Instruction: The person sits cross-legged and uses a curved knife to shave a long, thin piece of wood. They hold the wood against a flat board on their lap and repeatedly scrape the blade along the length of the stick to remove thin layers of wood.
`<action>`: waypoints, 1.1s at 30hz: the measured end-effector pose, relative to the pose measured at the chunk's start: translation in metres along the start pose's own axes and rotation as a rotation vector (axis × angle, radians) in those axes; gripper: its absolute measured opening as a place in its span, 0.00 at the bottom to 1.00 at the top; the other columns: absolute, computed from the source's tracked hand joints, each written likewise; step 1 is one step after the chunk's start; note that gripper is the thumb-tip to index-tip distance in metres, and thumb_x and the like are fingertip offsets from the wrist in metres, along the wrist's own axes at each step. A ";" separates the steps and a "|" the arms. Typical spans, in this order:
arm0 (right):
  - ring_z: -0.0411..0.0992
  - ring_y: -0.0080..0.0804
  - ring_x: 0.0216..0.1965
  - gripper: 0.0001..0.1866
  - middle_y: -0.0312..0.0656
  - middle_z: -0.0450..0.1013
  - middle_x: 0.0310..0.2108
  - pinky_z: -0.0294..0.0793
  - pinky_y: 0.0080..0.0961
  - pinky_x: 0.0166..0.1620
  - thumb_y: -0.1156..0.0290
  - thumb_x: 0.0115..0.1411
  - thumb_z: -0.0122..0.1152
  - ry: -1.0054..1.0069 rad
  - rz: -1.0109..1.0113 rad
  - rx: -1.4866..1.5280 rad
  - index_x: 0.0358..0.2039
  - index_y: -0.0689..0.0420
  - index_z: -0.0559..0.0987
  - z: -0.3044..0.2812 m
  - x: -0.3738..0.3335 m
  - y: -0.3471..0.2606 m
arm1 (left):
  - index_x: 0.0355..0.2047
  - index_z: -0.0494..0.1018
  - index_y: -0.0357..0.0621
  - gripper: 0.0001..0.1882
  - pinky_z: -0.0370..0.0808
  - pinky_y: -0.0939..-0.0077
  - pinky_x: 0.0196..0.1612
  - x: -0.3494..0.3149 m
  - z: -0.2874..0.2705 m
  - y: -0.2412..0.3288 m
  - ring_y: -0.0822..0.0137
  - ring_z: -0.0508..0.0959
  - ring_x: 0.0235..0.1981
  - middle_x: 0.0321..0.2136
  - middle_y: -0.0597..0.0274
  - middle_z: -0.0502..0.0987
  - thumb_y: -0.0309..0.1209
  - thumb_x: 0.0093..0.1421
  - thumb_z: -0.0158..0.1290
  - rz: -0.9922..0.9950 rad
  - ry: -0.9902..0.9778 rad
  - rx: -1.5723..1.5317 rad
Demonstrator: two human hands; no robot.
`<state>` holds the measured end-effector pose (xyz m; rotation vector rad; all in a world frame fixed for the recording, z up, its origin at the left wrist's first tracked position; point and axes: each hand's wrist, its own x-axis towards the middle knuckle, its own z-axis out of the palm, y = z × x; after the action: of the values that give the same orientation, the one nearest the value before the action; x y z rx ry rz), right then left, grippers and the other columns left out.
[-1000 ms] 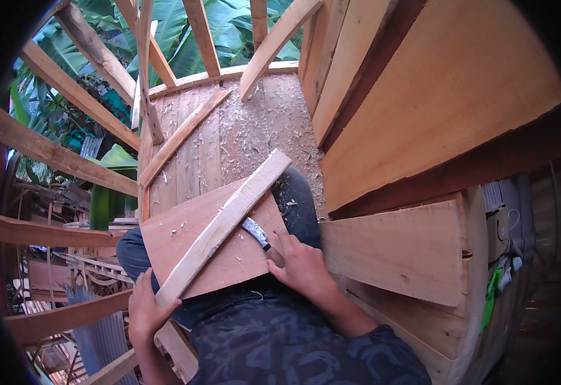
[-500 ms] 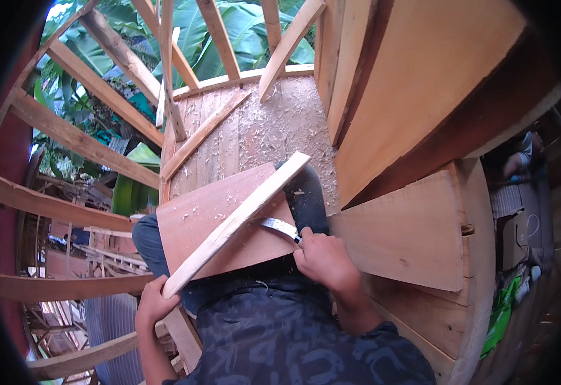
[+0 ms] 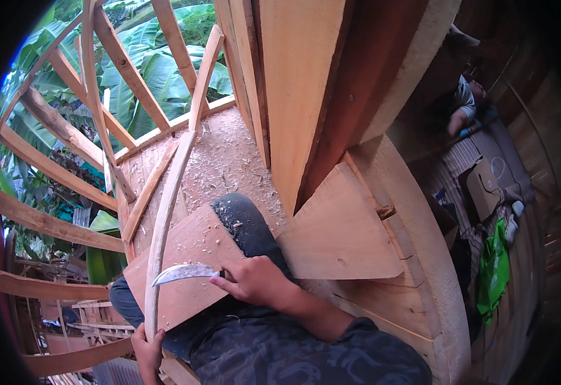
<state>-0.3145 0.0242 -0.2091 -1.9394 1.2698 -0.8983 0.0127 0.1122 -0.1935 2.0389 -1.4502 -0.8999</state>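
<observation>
My left hand (image 3: 148, 350) is closed round the near end of a long pale wooden stick (image 3: 165, 212), which slants away from me across a flat board (image 3: 194, 285) on my lap. In my right hand (image 3: 255, 280) is a knife (image 3: 187, 272) with a curved, shiny blade and a dark handle mostly hidden by the fingers. The blade lies across the stick in this view, its tip just past the stick's left edge; whether it touches the wood I cannot tell. Wood shavings lie on the board and on the blade.
Shavings cover the plank floor (image 3: 216, 154) ahead. Wooden rails (image 3: 66, 224) curve along the left, with banana leaves beyond. Wooden steps or panels (image 3: 344, 237) rise close on the right. Further right are a green plastic bag (image 3: 492, 269) and a person (image 3: 463, 106) partly in shadow.
The knife has moved from the right side of the stick to across it, its blade now pointing left. The stick stands steeper. The whole view has turned to the right.
</observation>
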 end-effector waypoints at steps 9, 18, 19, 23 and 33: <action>0.72 0.38 0.17 0.24 0.40 0.70 0.14 0.69 0.31 0.21 0.47 0.54 0.55 0.159 -0.093 -0.128 0.17 0.55 0.71 0.017 0.004 0.010 | 0.20 0.62 0.40 0.18 0.57 0.80 0.22 -0.027 0.016 0.041 0.78 0.58 0.20 0.15 0.72 0.60 0.37 0.49 0.58 0.154 0.026 0.089; 0.68 0.39 0.14 0.25 0.40 0.65 0.11 0.65 0.32 0.18 0.46 0.52 0.58 0.401 -0.092 -0.131 0.14 0.55 0.68 0.016 0.002 0.019 | 0.20 0.63 0.37 0.16 0.58 0.79 0.22 -0.048 0.025 0.058 0.77 0.59 0.20 0.15 0.69 0.61 0.34 0.46 0.58 0.088 0.083 0.083; 0.68 0.41 0.14 0.25 0.40 0.66 0.12 0.66 0.33 0.18 0.47 0.53 0.58 0.449 -0.019 -0.130 0.14 0.55 0.68 0.009 0.005 0.026 | 0.21 0.64 0.37 0.16 0.59 0.78 0.23 -0.051 0.024 0.052 0.76 0.60 0.20 0.15 0.68 0.62 0.34 0.46 0.58 0.089 0.081 0.085; 0.69 0.42 0.14 0.24 0.42 0.67 0.11 0.65 0.35 0.18 0.48 0.53 0.59 0.475 0.071 -0.239 0.13 0.54 0.68 -0.021 0.019 0.032 | 0.22 0.67 0.35 0.15 0.65 0.75 0.24 -0.061 0.020 0.046 0.73 0.66 0.19 0.15 0.61 0.68 0.33 0.42 0.60 0.051 0.088 0.111; 0.68 0.43 0.14 0.25 0.42 0.65 0.10 0.63 0.34 0.17 0.48 0.53 0.59 0.428 -0.010 -0.148 0.13 0.56 0.70 0.001 0.012 0.012 | 0.23 0.70 0.36 0.20 0.70 0.71 0.26 -0.063 0.012 0.068 0.61 0.77 0.19 0.17 0.51 0.74 0.38 0.38 0.64 0.089 0.137 0.234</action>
<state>-0.3159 0.0092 -0.2171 -1.9286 1.6069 -1.3067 -0.0535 0.1491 -0.1386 2.1339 -1.6189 -0.5647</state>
